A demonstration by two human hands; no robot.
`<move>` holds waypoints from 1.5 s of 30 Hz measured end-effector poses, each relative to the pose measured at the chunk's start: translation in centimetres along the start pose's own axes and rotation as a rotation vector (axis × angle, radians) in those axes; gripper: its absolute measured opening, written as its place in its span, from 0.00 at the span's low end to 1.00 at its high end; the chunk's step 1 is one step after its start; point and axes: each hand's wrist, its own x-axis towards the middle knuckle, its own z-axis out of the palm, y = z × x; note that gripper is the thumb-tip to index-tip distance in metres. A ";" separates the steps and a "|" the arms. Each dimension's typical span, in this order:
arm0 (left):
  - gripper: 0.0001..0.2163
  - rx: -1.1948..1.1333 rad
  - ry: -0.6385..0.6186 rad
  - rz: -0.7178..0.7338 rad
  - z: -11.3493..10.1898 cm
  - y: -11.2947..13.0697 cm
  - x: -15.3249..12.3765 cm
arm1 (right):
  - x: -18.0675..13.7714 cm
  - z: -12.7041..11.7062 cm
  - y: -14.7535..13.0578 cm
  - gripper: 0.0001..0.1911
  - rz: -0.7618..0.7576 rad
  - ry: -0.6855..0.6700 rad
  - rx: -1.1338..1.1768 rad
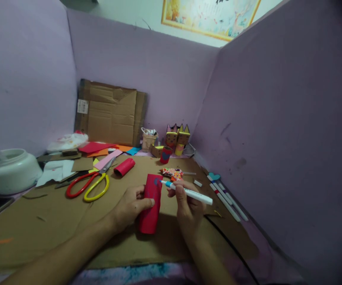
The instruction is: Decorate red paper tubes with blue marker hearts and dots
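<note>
My left hand (132, 208) grips a long red paper-covered tube (150, 221) by its left side, thumb across the front. The tube stands tilted over the cardboard sheet. In my right hand (188, 206) is a white marker pen (196, 195) with a blue collar, and its tip meets the tube's upper part. A blue curved line shows there. Just beyond my right hand lies a glue gun (172, 173) with a colourful floral pattern. A small white pen cap (197, 183) rests to its right. A shorter red roll (124, 167) lies beyond my left hand.
Scissors (96, 182) with red and yellow handles lie left. Coloured paper (99, 148) and a white pot (8, 174) are further left. Several markers (226, 198) line the right wall. Cardboard animal figures (178, 138) and a red cup-like tube (165, 155) stand behind. A black cable (230, 243) crosses front right.
</note>
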 end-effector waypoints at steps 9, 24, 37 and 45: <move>0.14 0.000 0.009 0.004 0.0 0.2 -0.1 | -0.1 0.2 0.4 0.06 -0.006 -0.043 -0.005; 0.11 -0.113 0.003 -0.021 0.0 -0.4 0.1 | 0.0 -0.1 -0.1 0.11 0.008 0.086 0.002; 0.11 -0.062 0.021 -0.003 -0.1 -0.4 -0.1 | -0.3 -0.1 0.4 0.09 0.020 0.014 0.015; 0.13 -0.054 0.015 0.019 -0.1 -0.4 -0.1 | -0.1 -0.1 0.2 0.08 0.015 0.002 0.030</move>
